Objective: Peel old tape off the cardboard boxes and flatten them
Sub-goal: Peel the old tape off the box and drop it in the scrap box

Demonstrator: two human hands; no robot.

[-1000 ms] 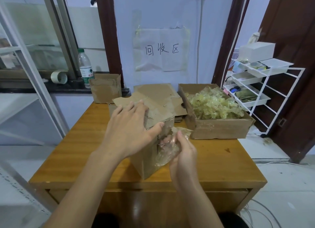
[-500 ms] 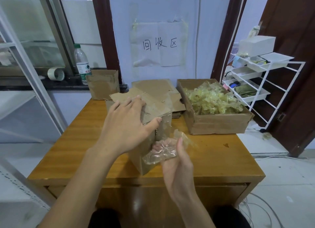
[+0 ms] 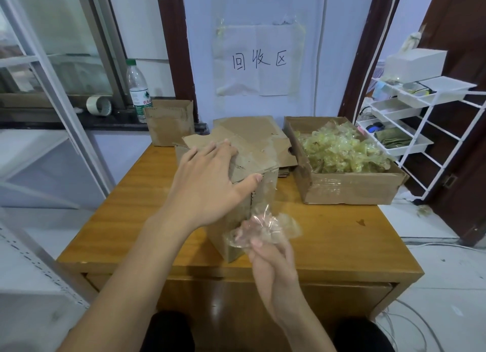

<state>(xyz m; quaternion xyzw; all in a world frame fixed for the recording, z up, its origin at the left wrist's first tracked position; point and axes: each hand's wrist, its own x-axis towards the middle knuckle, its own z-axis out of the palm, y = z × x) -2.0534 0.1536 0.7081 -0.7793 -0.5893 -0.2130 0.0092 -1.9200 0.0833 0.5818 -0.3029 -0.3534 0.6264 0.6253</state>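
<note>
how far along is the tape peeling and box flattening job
Done: an open box on the right is heaped with peeled tape, and flattened cardboard lies behind.
In hand: the left hand presses on an upright box while the right hand pinches a crumpled tape strip beside it.
Left: this box is unflattened; a small box at the back stands too.

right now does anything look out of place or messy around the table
A scrap of tape lies on the floor beside the table, below the box of peeled tape. The wall sign hangs wrinkled under puckered tape.
</note>
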